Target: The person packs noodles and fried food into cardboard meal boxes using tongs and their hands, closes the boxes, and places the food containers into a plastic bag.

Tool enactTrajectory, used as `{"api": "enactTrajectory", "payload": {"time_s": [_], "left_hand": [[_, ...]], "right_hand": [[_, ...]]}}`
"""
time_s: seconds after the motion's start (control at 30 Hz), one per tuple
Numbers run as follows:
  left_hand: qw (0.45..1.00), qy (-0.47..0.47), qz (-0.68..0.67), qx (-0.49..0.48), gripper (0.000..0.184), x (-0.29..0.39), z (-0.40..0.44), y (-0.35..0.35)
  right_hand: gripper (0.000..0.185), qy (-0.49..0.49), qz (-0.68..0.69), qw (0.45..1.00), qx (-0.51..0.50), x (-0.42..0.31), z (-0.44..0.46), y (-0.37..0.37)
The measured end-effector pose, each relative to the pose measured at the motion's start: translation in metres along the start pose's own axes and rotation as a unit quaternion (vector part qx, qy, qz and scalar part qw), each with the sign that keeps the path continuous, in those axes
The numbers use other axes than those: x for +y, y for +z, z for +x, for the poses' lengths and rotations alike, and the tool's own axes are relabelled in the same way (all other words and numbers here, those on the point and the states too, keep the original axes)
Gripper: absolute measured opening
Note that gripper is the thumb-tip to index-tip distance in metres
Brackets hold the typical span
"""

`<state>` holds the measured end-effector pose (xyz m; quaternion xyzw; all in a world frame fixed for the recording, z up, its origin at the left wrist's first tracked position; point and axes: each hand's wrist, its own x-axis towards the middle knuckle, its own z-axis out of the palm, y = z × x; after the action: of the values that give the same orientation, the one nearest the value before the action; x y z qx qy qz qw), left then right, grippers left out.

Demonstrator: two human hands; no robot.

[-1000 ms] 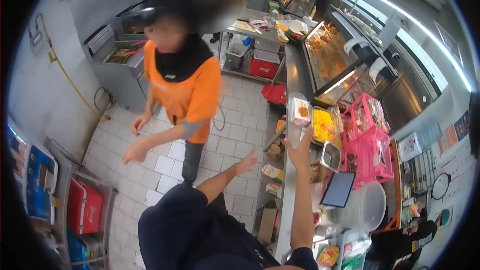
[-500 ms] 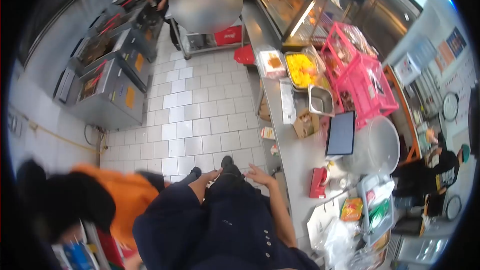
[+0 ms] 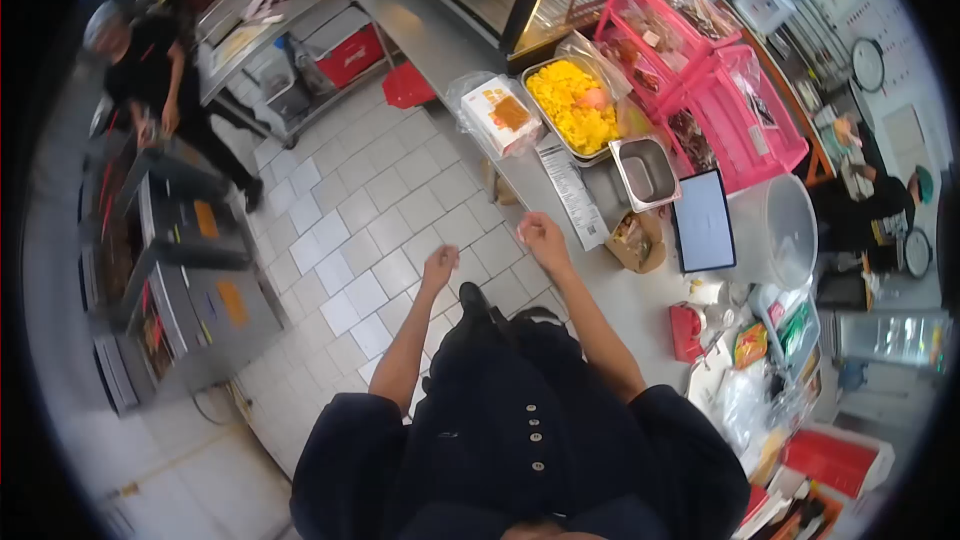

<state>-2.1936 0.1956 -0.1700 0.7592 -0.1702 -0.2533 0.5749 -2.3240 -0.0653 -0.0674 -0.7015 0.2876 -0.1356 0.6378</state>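
My left hand (image 3: 441,265) hangs over the tiled floor in front of my body, its fingers loosely bent and nothing visible in them. Close to the counter edge, my right hand (image 3: 543,241) is raised with fingers half curled; no held object shows. Nearest to it on the counter (image 3: 640,285) lies a long printed paper slip (image 3: 573,192). Beyond the slip are a plastic-wrapped white box (image 3: 497,112), a metal tray of yellow food (image 3: 571,110) and a small steel pan (image 3: 645,172). An open cardboard food box (image 3: 636,243) sits beside a tablet (image 3: 704,221).
Pink baskets (image 3: 735,120) and a clear tub (image 3: 775,232) stand farther along the counter. At the far left a person in black (image 3: 150,75) stands by the fryers (image 3: 205,305). Another person (image 3: 870,210) is at the right. A metal table (image 3: 235,50) stands ahead.
My view has turned and moved toward the counter. Both hands have risen, and my right hand's stretched fingers have curled. The person in orange at my left is out of view.
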Motion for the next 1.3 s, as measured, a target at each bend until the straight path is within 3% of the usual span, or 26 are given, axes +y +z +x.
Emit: {"api": "enactTrajectory", "payload": {"time_s": [0.07,0.1,0.27,0.3,0.37,0.43,0.5,0.53,0.57,0.6,0.63,0.67,0.7,0.77,0.83,0.9,0.93,1.0,1.07,1.1,1.17,1.23,1.3], "left_hand": [[0.996,0.023,0.082,-0.007,0.032,0.071,0.070,-0.005],[0.989,0.106,0.108,0.000,0.028,0.106,0.102,-0.004],[0.951,0.259,0.151,-0.075,0.026,0.219,0.247,0.020],[0.949,0.262,0.154,-0.088,0.026,0.220,0.270,0.031],[0.886,0.346,0.308,0.000,0.034,0.212,0.315,0.049],[0.882,0.340,0.323,-0.043,0.033,0.211,0.343,0.059],[0.882,0.255,0.374,-0.130,0.035,0.214,0.350,0.060],[0.857,0.328,0.367,-0.150,0.031,0.179,0.382,0.054],[0.933,0.169,0.232,-0.219,0.028,0.206,0.370,0.052],[0.914,0.149,0.254,-0.279,0.027,0.209,0.380,0.044],[0.883,0.174,0.307,-0.309,0.026,0.229,0.380,0.037],[0.892,0.285,0.204,-0.287,0.024,0.232,0.371,0.035],[0.871,0.291,0.210,-0.335,0.023,0.263,0.353,0.039],[0.841,0.296,0.209,-0.403,0.021,0.330,0.320,0.044],[0.774,0.221,0.255,-0.536,0.022,0.361,0.314,0.050],[0.740,0.204,0.216,-0.604,0.026,0.371,0.309,0.070],[0.708,0.177,0.189,-0.657,0.029,0.374,0.303,0.079],[0.710,0.195,0.092,-0.670,0.036,0.380,0.279,0.097],[0.712,0.220,0.048,-0.665,0.037,0.378,0.257,0.107],[0.718,0.248,0.006,-0.650,0.037,0.377,0.250,0.112],[0.698,0.224,0.008,-0.680,0.039,0.362,0.246,0.120],[0.677,0.205,0.013,-0.707,0.041,0.342,0.246,0.129],[0.620,0.164,0.060,-0.765,0.045,0.322,0.246,0.133]], "right_hand": [[0.032,-0.024,-0.048,0.997,0.052,-0.030,0.025,0.000],[0.030,-0.052,-0.102,0.990,0.087,-0.044,0.033,-0.001],[0.026,-0.054,-0.044,0.984,0.161,-0.085,0.091,0.009],[0.026,-0.052,-0.015,0.983,0.173,-0.088,0.100,0.010],[0.027,-0.037,-0.017,0.985,0.170,-0.091,0.119,0.012],[0.028,-0.013,-0.012,0.983,0.184,-0.083,0.135,0.021],[0.027,-0.094,-0.033,0.979,0.177,-0.061,0.150,0.034],[0.026,-0.061,-0.038,0.983,0.171,-0.066,0.151,0.036],[0.027,-0.031,-0.042,0.984,0.168,-0.079,0.152,0.036],[0.029,-0.041,-0.049,0.981,0.185,-0.093,0.150,0.035],[0.031,-0.050,-0.061,0.976,0.201,-0.108,0.147,0.034],[0.035,-0.113,-0.127,0.947,0.273,-0.125,0.145,0.033],[0.039,-0.169,-0.199,0.906,0.332,-0.139,0.140,0.031],[0.042,-0.149,-0.201,0.897,0.364,-0.174,0.130,0.024],[0.045,-0.146,-0.204,0.891,0.378,-0.179,0.134,0.018],[0.041,0.038,0.088,0.963,0.253,-0.164,0.118,0.016],[0.030,0.051,0.163,0.945,0.280,-0.173,0.103,0.015],[0.024,0.021,0.180,0.912,0.368,-0.144,0.077,0.015],[0.014,0.049,0.160,0.861,0.480,-0.165,0.040,-0.005],[0.015,-0.003,0.141,0.819,0.556,-0.152,0.025,-0.016],[0.013,0.030,0.049,0.741,0.669,-0.170,0.001,-0.047],[0.015,0.039,0.047,0.735,0.675,-0.139,-0.022,-0.088],[0.032,0.120,0.087,0.683,0.715,-0.104,-0.037,-0.117]]}}
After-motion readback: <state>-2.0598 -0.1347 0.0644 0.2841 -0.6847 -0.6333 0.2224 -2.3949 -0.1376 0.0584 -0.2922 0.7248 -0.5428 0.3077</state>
